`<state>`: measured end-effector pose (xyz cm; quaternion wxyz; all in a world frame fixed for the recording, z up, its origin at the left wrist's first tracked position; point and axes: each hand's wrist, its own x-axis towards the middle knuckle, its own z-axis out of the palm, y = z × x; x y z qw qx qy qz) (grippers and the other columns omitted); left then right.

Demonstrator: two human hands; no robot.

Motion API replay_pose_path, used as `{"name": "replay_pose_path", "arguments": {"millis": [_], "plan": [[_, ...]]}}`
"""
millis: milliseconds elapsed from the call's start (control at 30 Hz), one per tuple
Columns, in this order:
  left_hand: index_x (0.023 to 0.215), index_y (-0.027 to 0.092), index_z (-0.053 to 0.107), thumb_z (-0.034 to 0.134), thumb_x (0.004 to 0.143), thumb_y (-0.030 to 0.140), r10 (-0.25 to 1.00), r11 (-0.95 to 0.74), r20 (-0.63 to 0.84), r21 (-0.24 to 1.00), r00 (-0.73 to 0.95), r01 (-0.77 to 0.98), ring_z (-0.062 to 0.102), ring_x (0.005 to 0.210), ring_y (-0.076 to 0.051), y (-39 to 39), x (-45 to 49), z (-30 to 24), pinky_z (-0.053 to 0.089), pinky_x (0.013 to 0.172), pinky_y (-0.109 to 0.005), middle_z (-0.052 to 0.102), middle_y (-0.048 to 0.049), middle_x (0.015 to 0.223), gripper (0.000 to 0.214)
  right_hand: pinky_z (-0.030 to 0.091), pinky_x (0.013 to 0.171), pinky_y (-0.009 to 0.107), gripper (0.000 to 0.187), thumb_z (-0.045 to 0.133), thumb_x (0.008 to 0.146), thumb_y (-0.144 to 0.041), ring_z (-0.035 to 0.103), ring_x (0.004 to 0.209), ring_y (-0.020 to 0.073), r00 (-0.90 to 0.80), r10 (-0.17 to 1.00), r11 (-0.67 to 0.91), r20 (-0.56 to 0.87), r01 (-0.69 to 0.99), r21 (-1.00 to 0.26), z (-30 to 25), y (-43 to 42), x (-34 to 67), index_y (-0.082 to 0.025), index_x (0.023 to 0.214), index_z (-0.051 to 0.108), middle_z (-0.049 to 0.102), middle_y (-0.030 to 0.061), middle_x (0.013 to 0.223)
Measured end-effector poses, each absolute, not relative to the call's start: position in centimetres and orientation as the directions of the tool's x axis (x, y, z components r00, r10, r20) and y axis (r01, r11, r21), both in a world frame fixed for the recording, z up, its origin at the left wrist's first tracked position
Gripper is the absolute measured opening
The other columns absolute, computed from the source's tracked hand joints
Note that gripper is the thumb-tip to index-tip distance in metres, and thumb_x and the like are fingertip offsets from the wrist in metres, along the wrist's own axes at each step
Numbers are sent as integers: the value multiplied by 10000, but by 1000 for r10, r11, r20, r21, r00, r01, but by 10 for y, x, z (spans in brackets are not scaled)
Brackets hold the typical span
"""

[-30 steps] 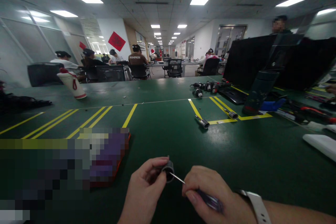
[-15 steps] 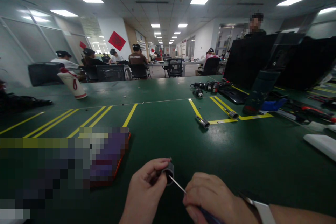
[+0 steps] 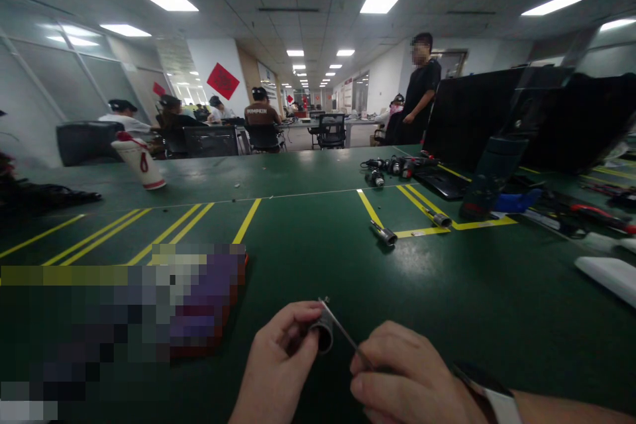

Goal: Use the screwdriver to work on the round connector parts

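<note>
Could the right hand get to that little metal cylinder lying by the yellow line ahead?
Probably yes: only bare green table lies between the right hand and the metal cylinder. But that hand is gripping a thin tool held against the small ring in the left hand.

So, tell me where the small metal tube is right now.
Head view, bottom centre: the small metal tube is pinched in the left hand, just left of the right hand and its thin tool.
</note>
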<state>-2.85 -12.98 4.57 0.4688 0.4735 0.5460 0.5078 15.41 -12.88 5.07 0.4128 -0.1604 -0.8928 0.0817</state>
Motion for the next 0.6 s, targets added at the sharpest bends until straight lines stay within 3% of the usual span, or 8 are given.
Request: {"name": "replay_pose_path", "arguments": {"millis": [100,167,267,400,533,600], "plan": [[813,183,675,675,627,175,998,63,-64,998,-17,-23,683,829,-228,-133,-24,41,547,730,-296,729,-59,870,186,512,720,306,119,461,910,-234,601,836,199,-628,335,934,703,321,-159,48,-125,149,-177,905,565,685,92,923],[854,186,655,680,618,158,996,91,-92,993,-4,-75,681,823,-226,-138,-19,39,542,714,-288,722,-59,888,239,513,733,307,170,430,923,-242,589,834,198,-661,327,934,675,336,-123,43,-121,145,-167,869,573,685,83,897],[910,191,630,693,598,140,989,146,-141,982,50,-119,676,755,-206,-145,-12,37,532,691,-284,720,-62,880,321,505,672,292,255,345,940,-181,565,748,180,-715,324,941,620,314,-129,39,-120,142,-163,832,575,664,72,794],[1013,217,582,731,622,268,987,150,-139,976,77,-160,674,816,-221,-147,-11,36,524,737,-306,720,-71,901,422,490,640,305,220,362,923,-168,547,751,191,-734,351,934,582,315,-168,45,-116,151,-152,844,566,633,88,808],[1056,227,578,730,638,369,986,168,-167,984,21,-59,661,925,-257,-144,-15,34,525,756,-324,688,-99,1044,467,475,783,356,167,433,875,-99,542,936,210,-632,364,904,684,417,-96,53,-84,179,-177,988,528,610,97,988],[1059,227,586,722,643,389,983,183,-183,983,7,-6,652,954,-271,-143,-17,32,528,753,-329,673,-105,1082,467,462,818,392,184,473,846,-102,534,963,224,-503,453,816,736,567,-114,51,-54,199,-188,1002,517,592,98,1016]]}}
